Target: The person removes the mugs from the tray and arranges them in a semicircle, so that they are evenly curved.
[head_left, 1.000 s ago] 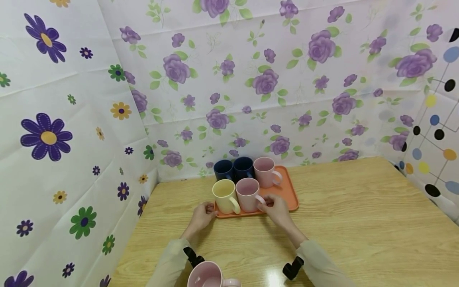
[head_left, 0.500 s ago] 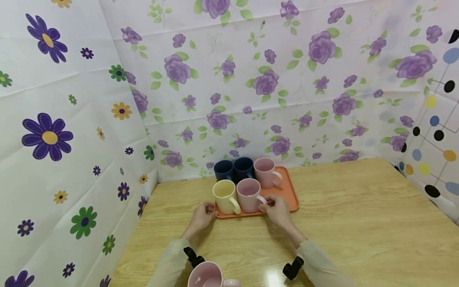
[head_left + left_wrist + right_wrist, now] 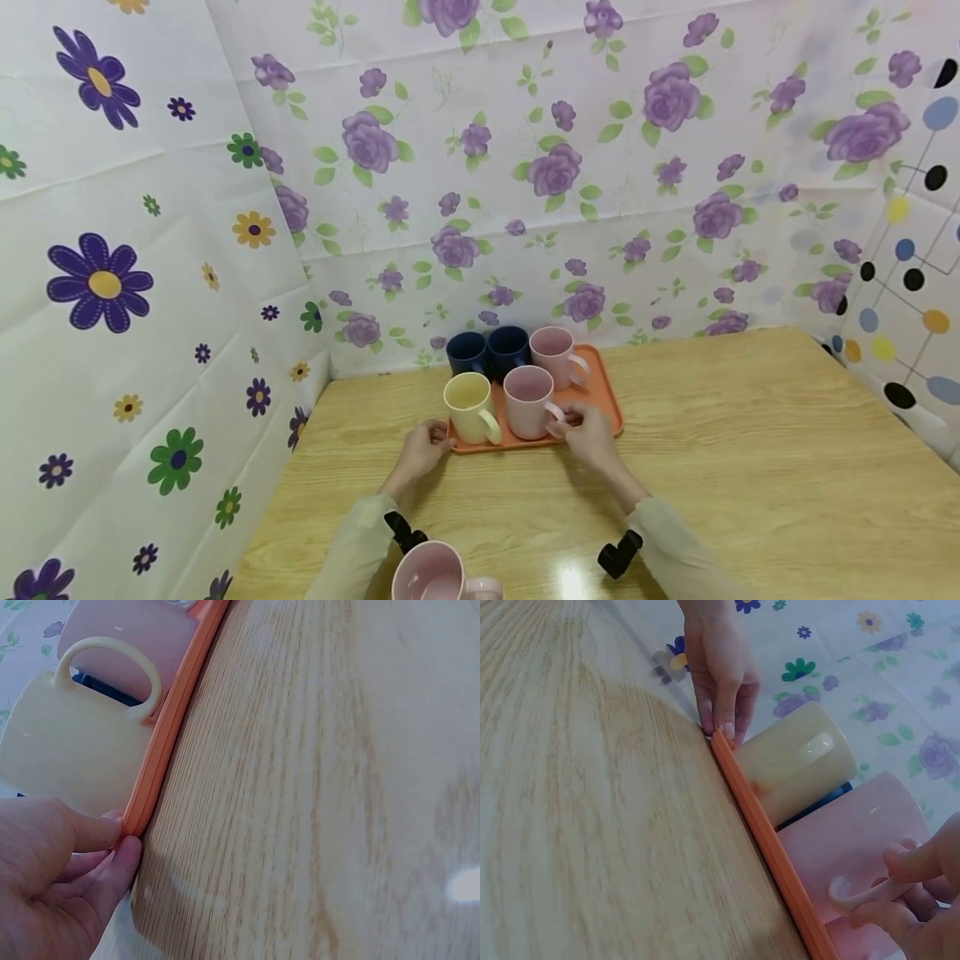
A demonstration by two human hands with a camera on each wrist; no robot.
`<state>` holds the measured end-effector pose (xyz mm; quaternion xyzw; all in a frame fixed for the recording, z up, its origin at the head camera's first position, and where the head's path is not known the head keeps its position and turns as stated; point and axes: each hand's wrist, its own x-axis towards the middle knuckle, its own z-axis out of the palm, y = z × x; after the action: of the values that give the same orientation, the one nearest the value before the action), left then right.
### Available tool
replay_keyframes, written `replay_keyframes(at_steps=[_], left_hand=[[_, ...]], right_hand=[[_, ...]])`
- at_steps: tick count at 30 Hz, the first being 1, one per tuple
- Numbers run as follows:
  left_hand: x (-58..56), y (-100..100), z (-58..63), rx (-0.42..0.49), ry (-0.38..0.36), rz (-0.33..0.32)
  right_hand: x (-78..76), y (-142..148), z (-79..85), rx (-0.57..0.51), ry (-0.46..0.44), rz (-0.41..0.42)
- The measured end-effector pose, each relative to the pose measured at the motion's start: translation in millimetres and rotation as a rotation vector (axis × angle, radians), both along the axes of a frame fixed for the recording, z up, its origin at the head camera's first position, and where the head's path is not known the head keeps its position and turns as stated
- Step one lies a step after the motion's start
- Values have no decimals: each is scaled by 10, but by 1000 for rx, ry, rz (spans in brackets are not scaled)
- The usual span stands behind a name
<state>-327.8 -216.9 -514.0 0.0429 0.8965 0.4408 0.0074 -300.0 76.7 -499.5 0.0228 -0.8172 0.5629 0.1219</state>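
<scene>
On an orange tray (image 3: 596, 400) stand several upright mugs. My right hand (image 3: 592, 435) pinches the handle of the front pink mug (image 3: 528, 406); in the right wrist view thumb and fingers close round that handle (image 3: 870, 896). My left hand (image 3: 420, 448) grips the tray's front left corner, thumb above and fingers at the side, as the left wrist view shows. Beside the left hand is a yellow mug (image 3: 470, 410), its handle turned toward the front right. Behind these are two dark blue mugs (image 3: 468, 354) and another pink mug (image 3: 552, 352).
A further pink mug (image 3: 429, 575) stands on the wooden table (image 3: 720, 450) at the near edge of the head view, beside the left forearm. Flowered cloth (image 3: 525, 208) hangs right behind the tray, and more cloth (image 3: 165, 333) borders the table on the left.
The front pink mug has shifted a little to the right with my right hand, and a gap has opened between it and the yellow mug. My left hand stays at the tray corner.
</scene>
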Motion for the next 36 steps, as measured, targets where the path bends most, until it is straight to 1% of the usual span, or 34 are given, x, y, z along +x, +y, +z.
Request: replay_keyframes(at_steps=[5, 11, 18, 25, 31, 36], left_hand=[[0, 1, -7, 6, -5, 8], [1, -9, -7, -7, 7, 1], [7, -2, -5, -19, 17, -4], [1, 8, -9, -19, 25, 10], [7, 19, -13, -20, 17, 18], [3, 23, -16, -19, 13, 28]], right_hand=[[3, 62, 35, -34, -11, 2], [31, 123, 51, -11, 7, -15], [80, 205, 121, 0, -7, 3], [123, 267, 226, 24, -33, 8], [169, 288, 252, 8, -29, 20], [225, 307, 287, 10, -46, 47]])
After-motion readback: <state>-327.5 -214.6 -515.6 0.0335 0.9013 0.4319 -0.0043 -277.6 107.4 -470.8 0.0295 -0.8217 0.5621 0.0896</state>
